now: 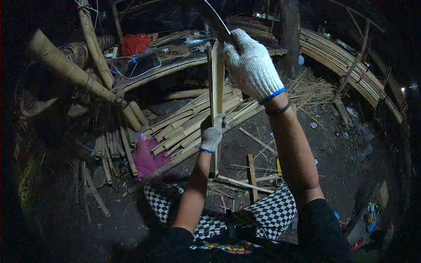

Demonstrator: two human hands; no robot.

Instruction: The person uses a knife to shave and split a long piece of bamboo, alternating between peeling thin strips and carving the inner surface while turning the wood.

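Observation:
My right hand [254, 65], in a white knit glove with a blue cuff, is raised and closed round the handle of a machete [214, 19]. Its blade points up and to the left, toward the top edge of the view. Lower down, my left hand [212, 138], gloved alike, grips an upright bamboo piece [218, 83]. The bamboo shows a pale inner face and a dark outer edge, and its top end comes up beside my right hand. Part of the machete handle is hidden in my right glove.
Behind my left hand lies a pile of split bamboo [188, 127] on the dirt ground. A pink cloth [149, 158] sits at its left end. Bamboo poles [94, 46] form a frame at left. Long strips [337, 57] are stacked at right, near a post [289, 39].

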